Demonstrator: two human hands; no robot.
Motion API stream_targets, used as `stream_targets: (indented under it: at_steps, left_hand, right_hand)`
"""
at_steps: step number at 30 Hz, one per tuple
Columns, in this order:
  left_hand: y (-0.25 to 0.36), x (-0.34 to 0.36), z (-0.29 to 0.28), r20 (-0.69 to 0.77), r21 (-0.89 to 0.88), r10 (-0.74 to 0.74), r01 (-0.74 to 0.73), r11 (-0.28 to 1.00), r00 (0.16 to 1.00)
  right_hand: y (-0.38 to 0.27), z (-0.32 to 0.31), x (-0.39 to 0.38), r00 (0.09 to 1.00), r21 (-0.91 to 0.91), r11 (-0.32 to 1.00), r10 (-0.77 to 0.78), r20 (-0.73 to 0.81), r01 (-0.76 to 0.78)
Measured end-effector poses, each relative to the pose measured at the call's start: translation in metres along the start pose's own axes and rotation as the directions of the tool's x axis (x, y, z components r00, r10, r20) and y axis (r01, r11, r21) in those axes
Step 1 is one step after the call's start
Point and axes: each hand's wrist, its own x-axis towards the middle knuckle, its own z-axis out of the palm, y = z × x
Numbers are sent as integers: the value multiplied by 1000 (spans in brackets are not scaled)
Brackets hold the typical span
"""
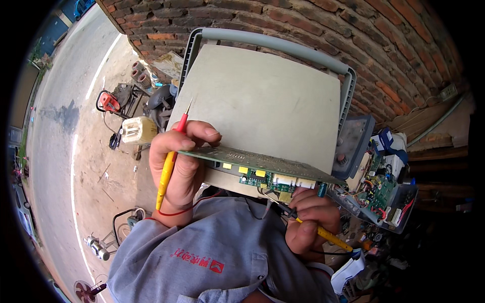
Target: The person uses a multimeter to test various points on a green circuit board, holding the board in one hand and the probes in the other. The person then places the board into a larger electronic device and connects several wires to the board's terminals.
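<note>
Tilted nearly edge-on in front of me is a green circuit board (pixel 262 162), with yellow, white and dark components along its lower side. My left hand (pixel 177 164) pinches the board's left end. It also holds a red-and-yellow test probe (pixel 165 179), whose bare metal tip points up and away from the board. At the board's right end, my right hand (pixel 314 217) is closed around a black-and-yellow test probe (pixel 332 239). That probe's tip reaches under the board among the components; whether it touches one, I cannot tell.
A large pale-grey case (pixel 262 91) with a grey handle (pixel 278 48) stands before a brick wall (pixel 303 22). At right sits a clear plastic bin (pixel 376 219) of circuit boards and wires. A cream jerrycan (pixel 138 130) and a fan (pixel 86 291) are on the left.
</note>
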Motion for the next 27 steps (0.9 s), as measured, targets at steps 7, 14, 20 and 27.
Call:
stream_targets:
  at_steps: [7, 14, 20, 27]
  left_hand:
    - [2, -1, 5, -37, 23, -39, 40, 999, 999]
    - [2, 1, 8, -51, 31, -49, 51, 998, 997]
    - [3, 0, 7, -38, 20, -59, 60, 998, 998]
    - [2, 0, 6, -31, 13, -50, 50, 999, 998]
  right_hand:
    - [5, 1, 4, 999, 42, 998, -52, 5, 52]
    - [6, 4, 6, 997, 50, 996, -75, -17, 76]
    - [7, 3, 5, 996, 46, 995, -89, -7, 89]
    - [8, 2, 6, 995, 36, 995, -98, 13, 97]
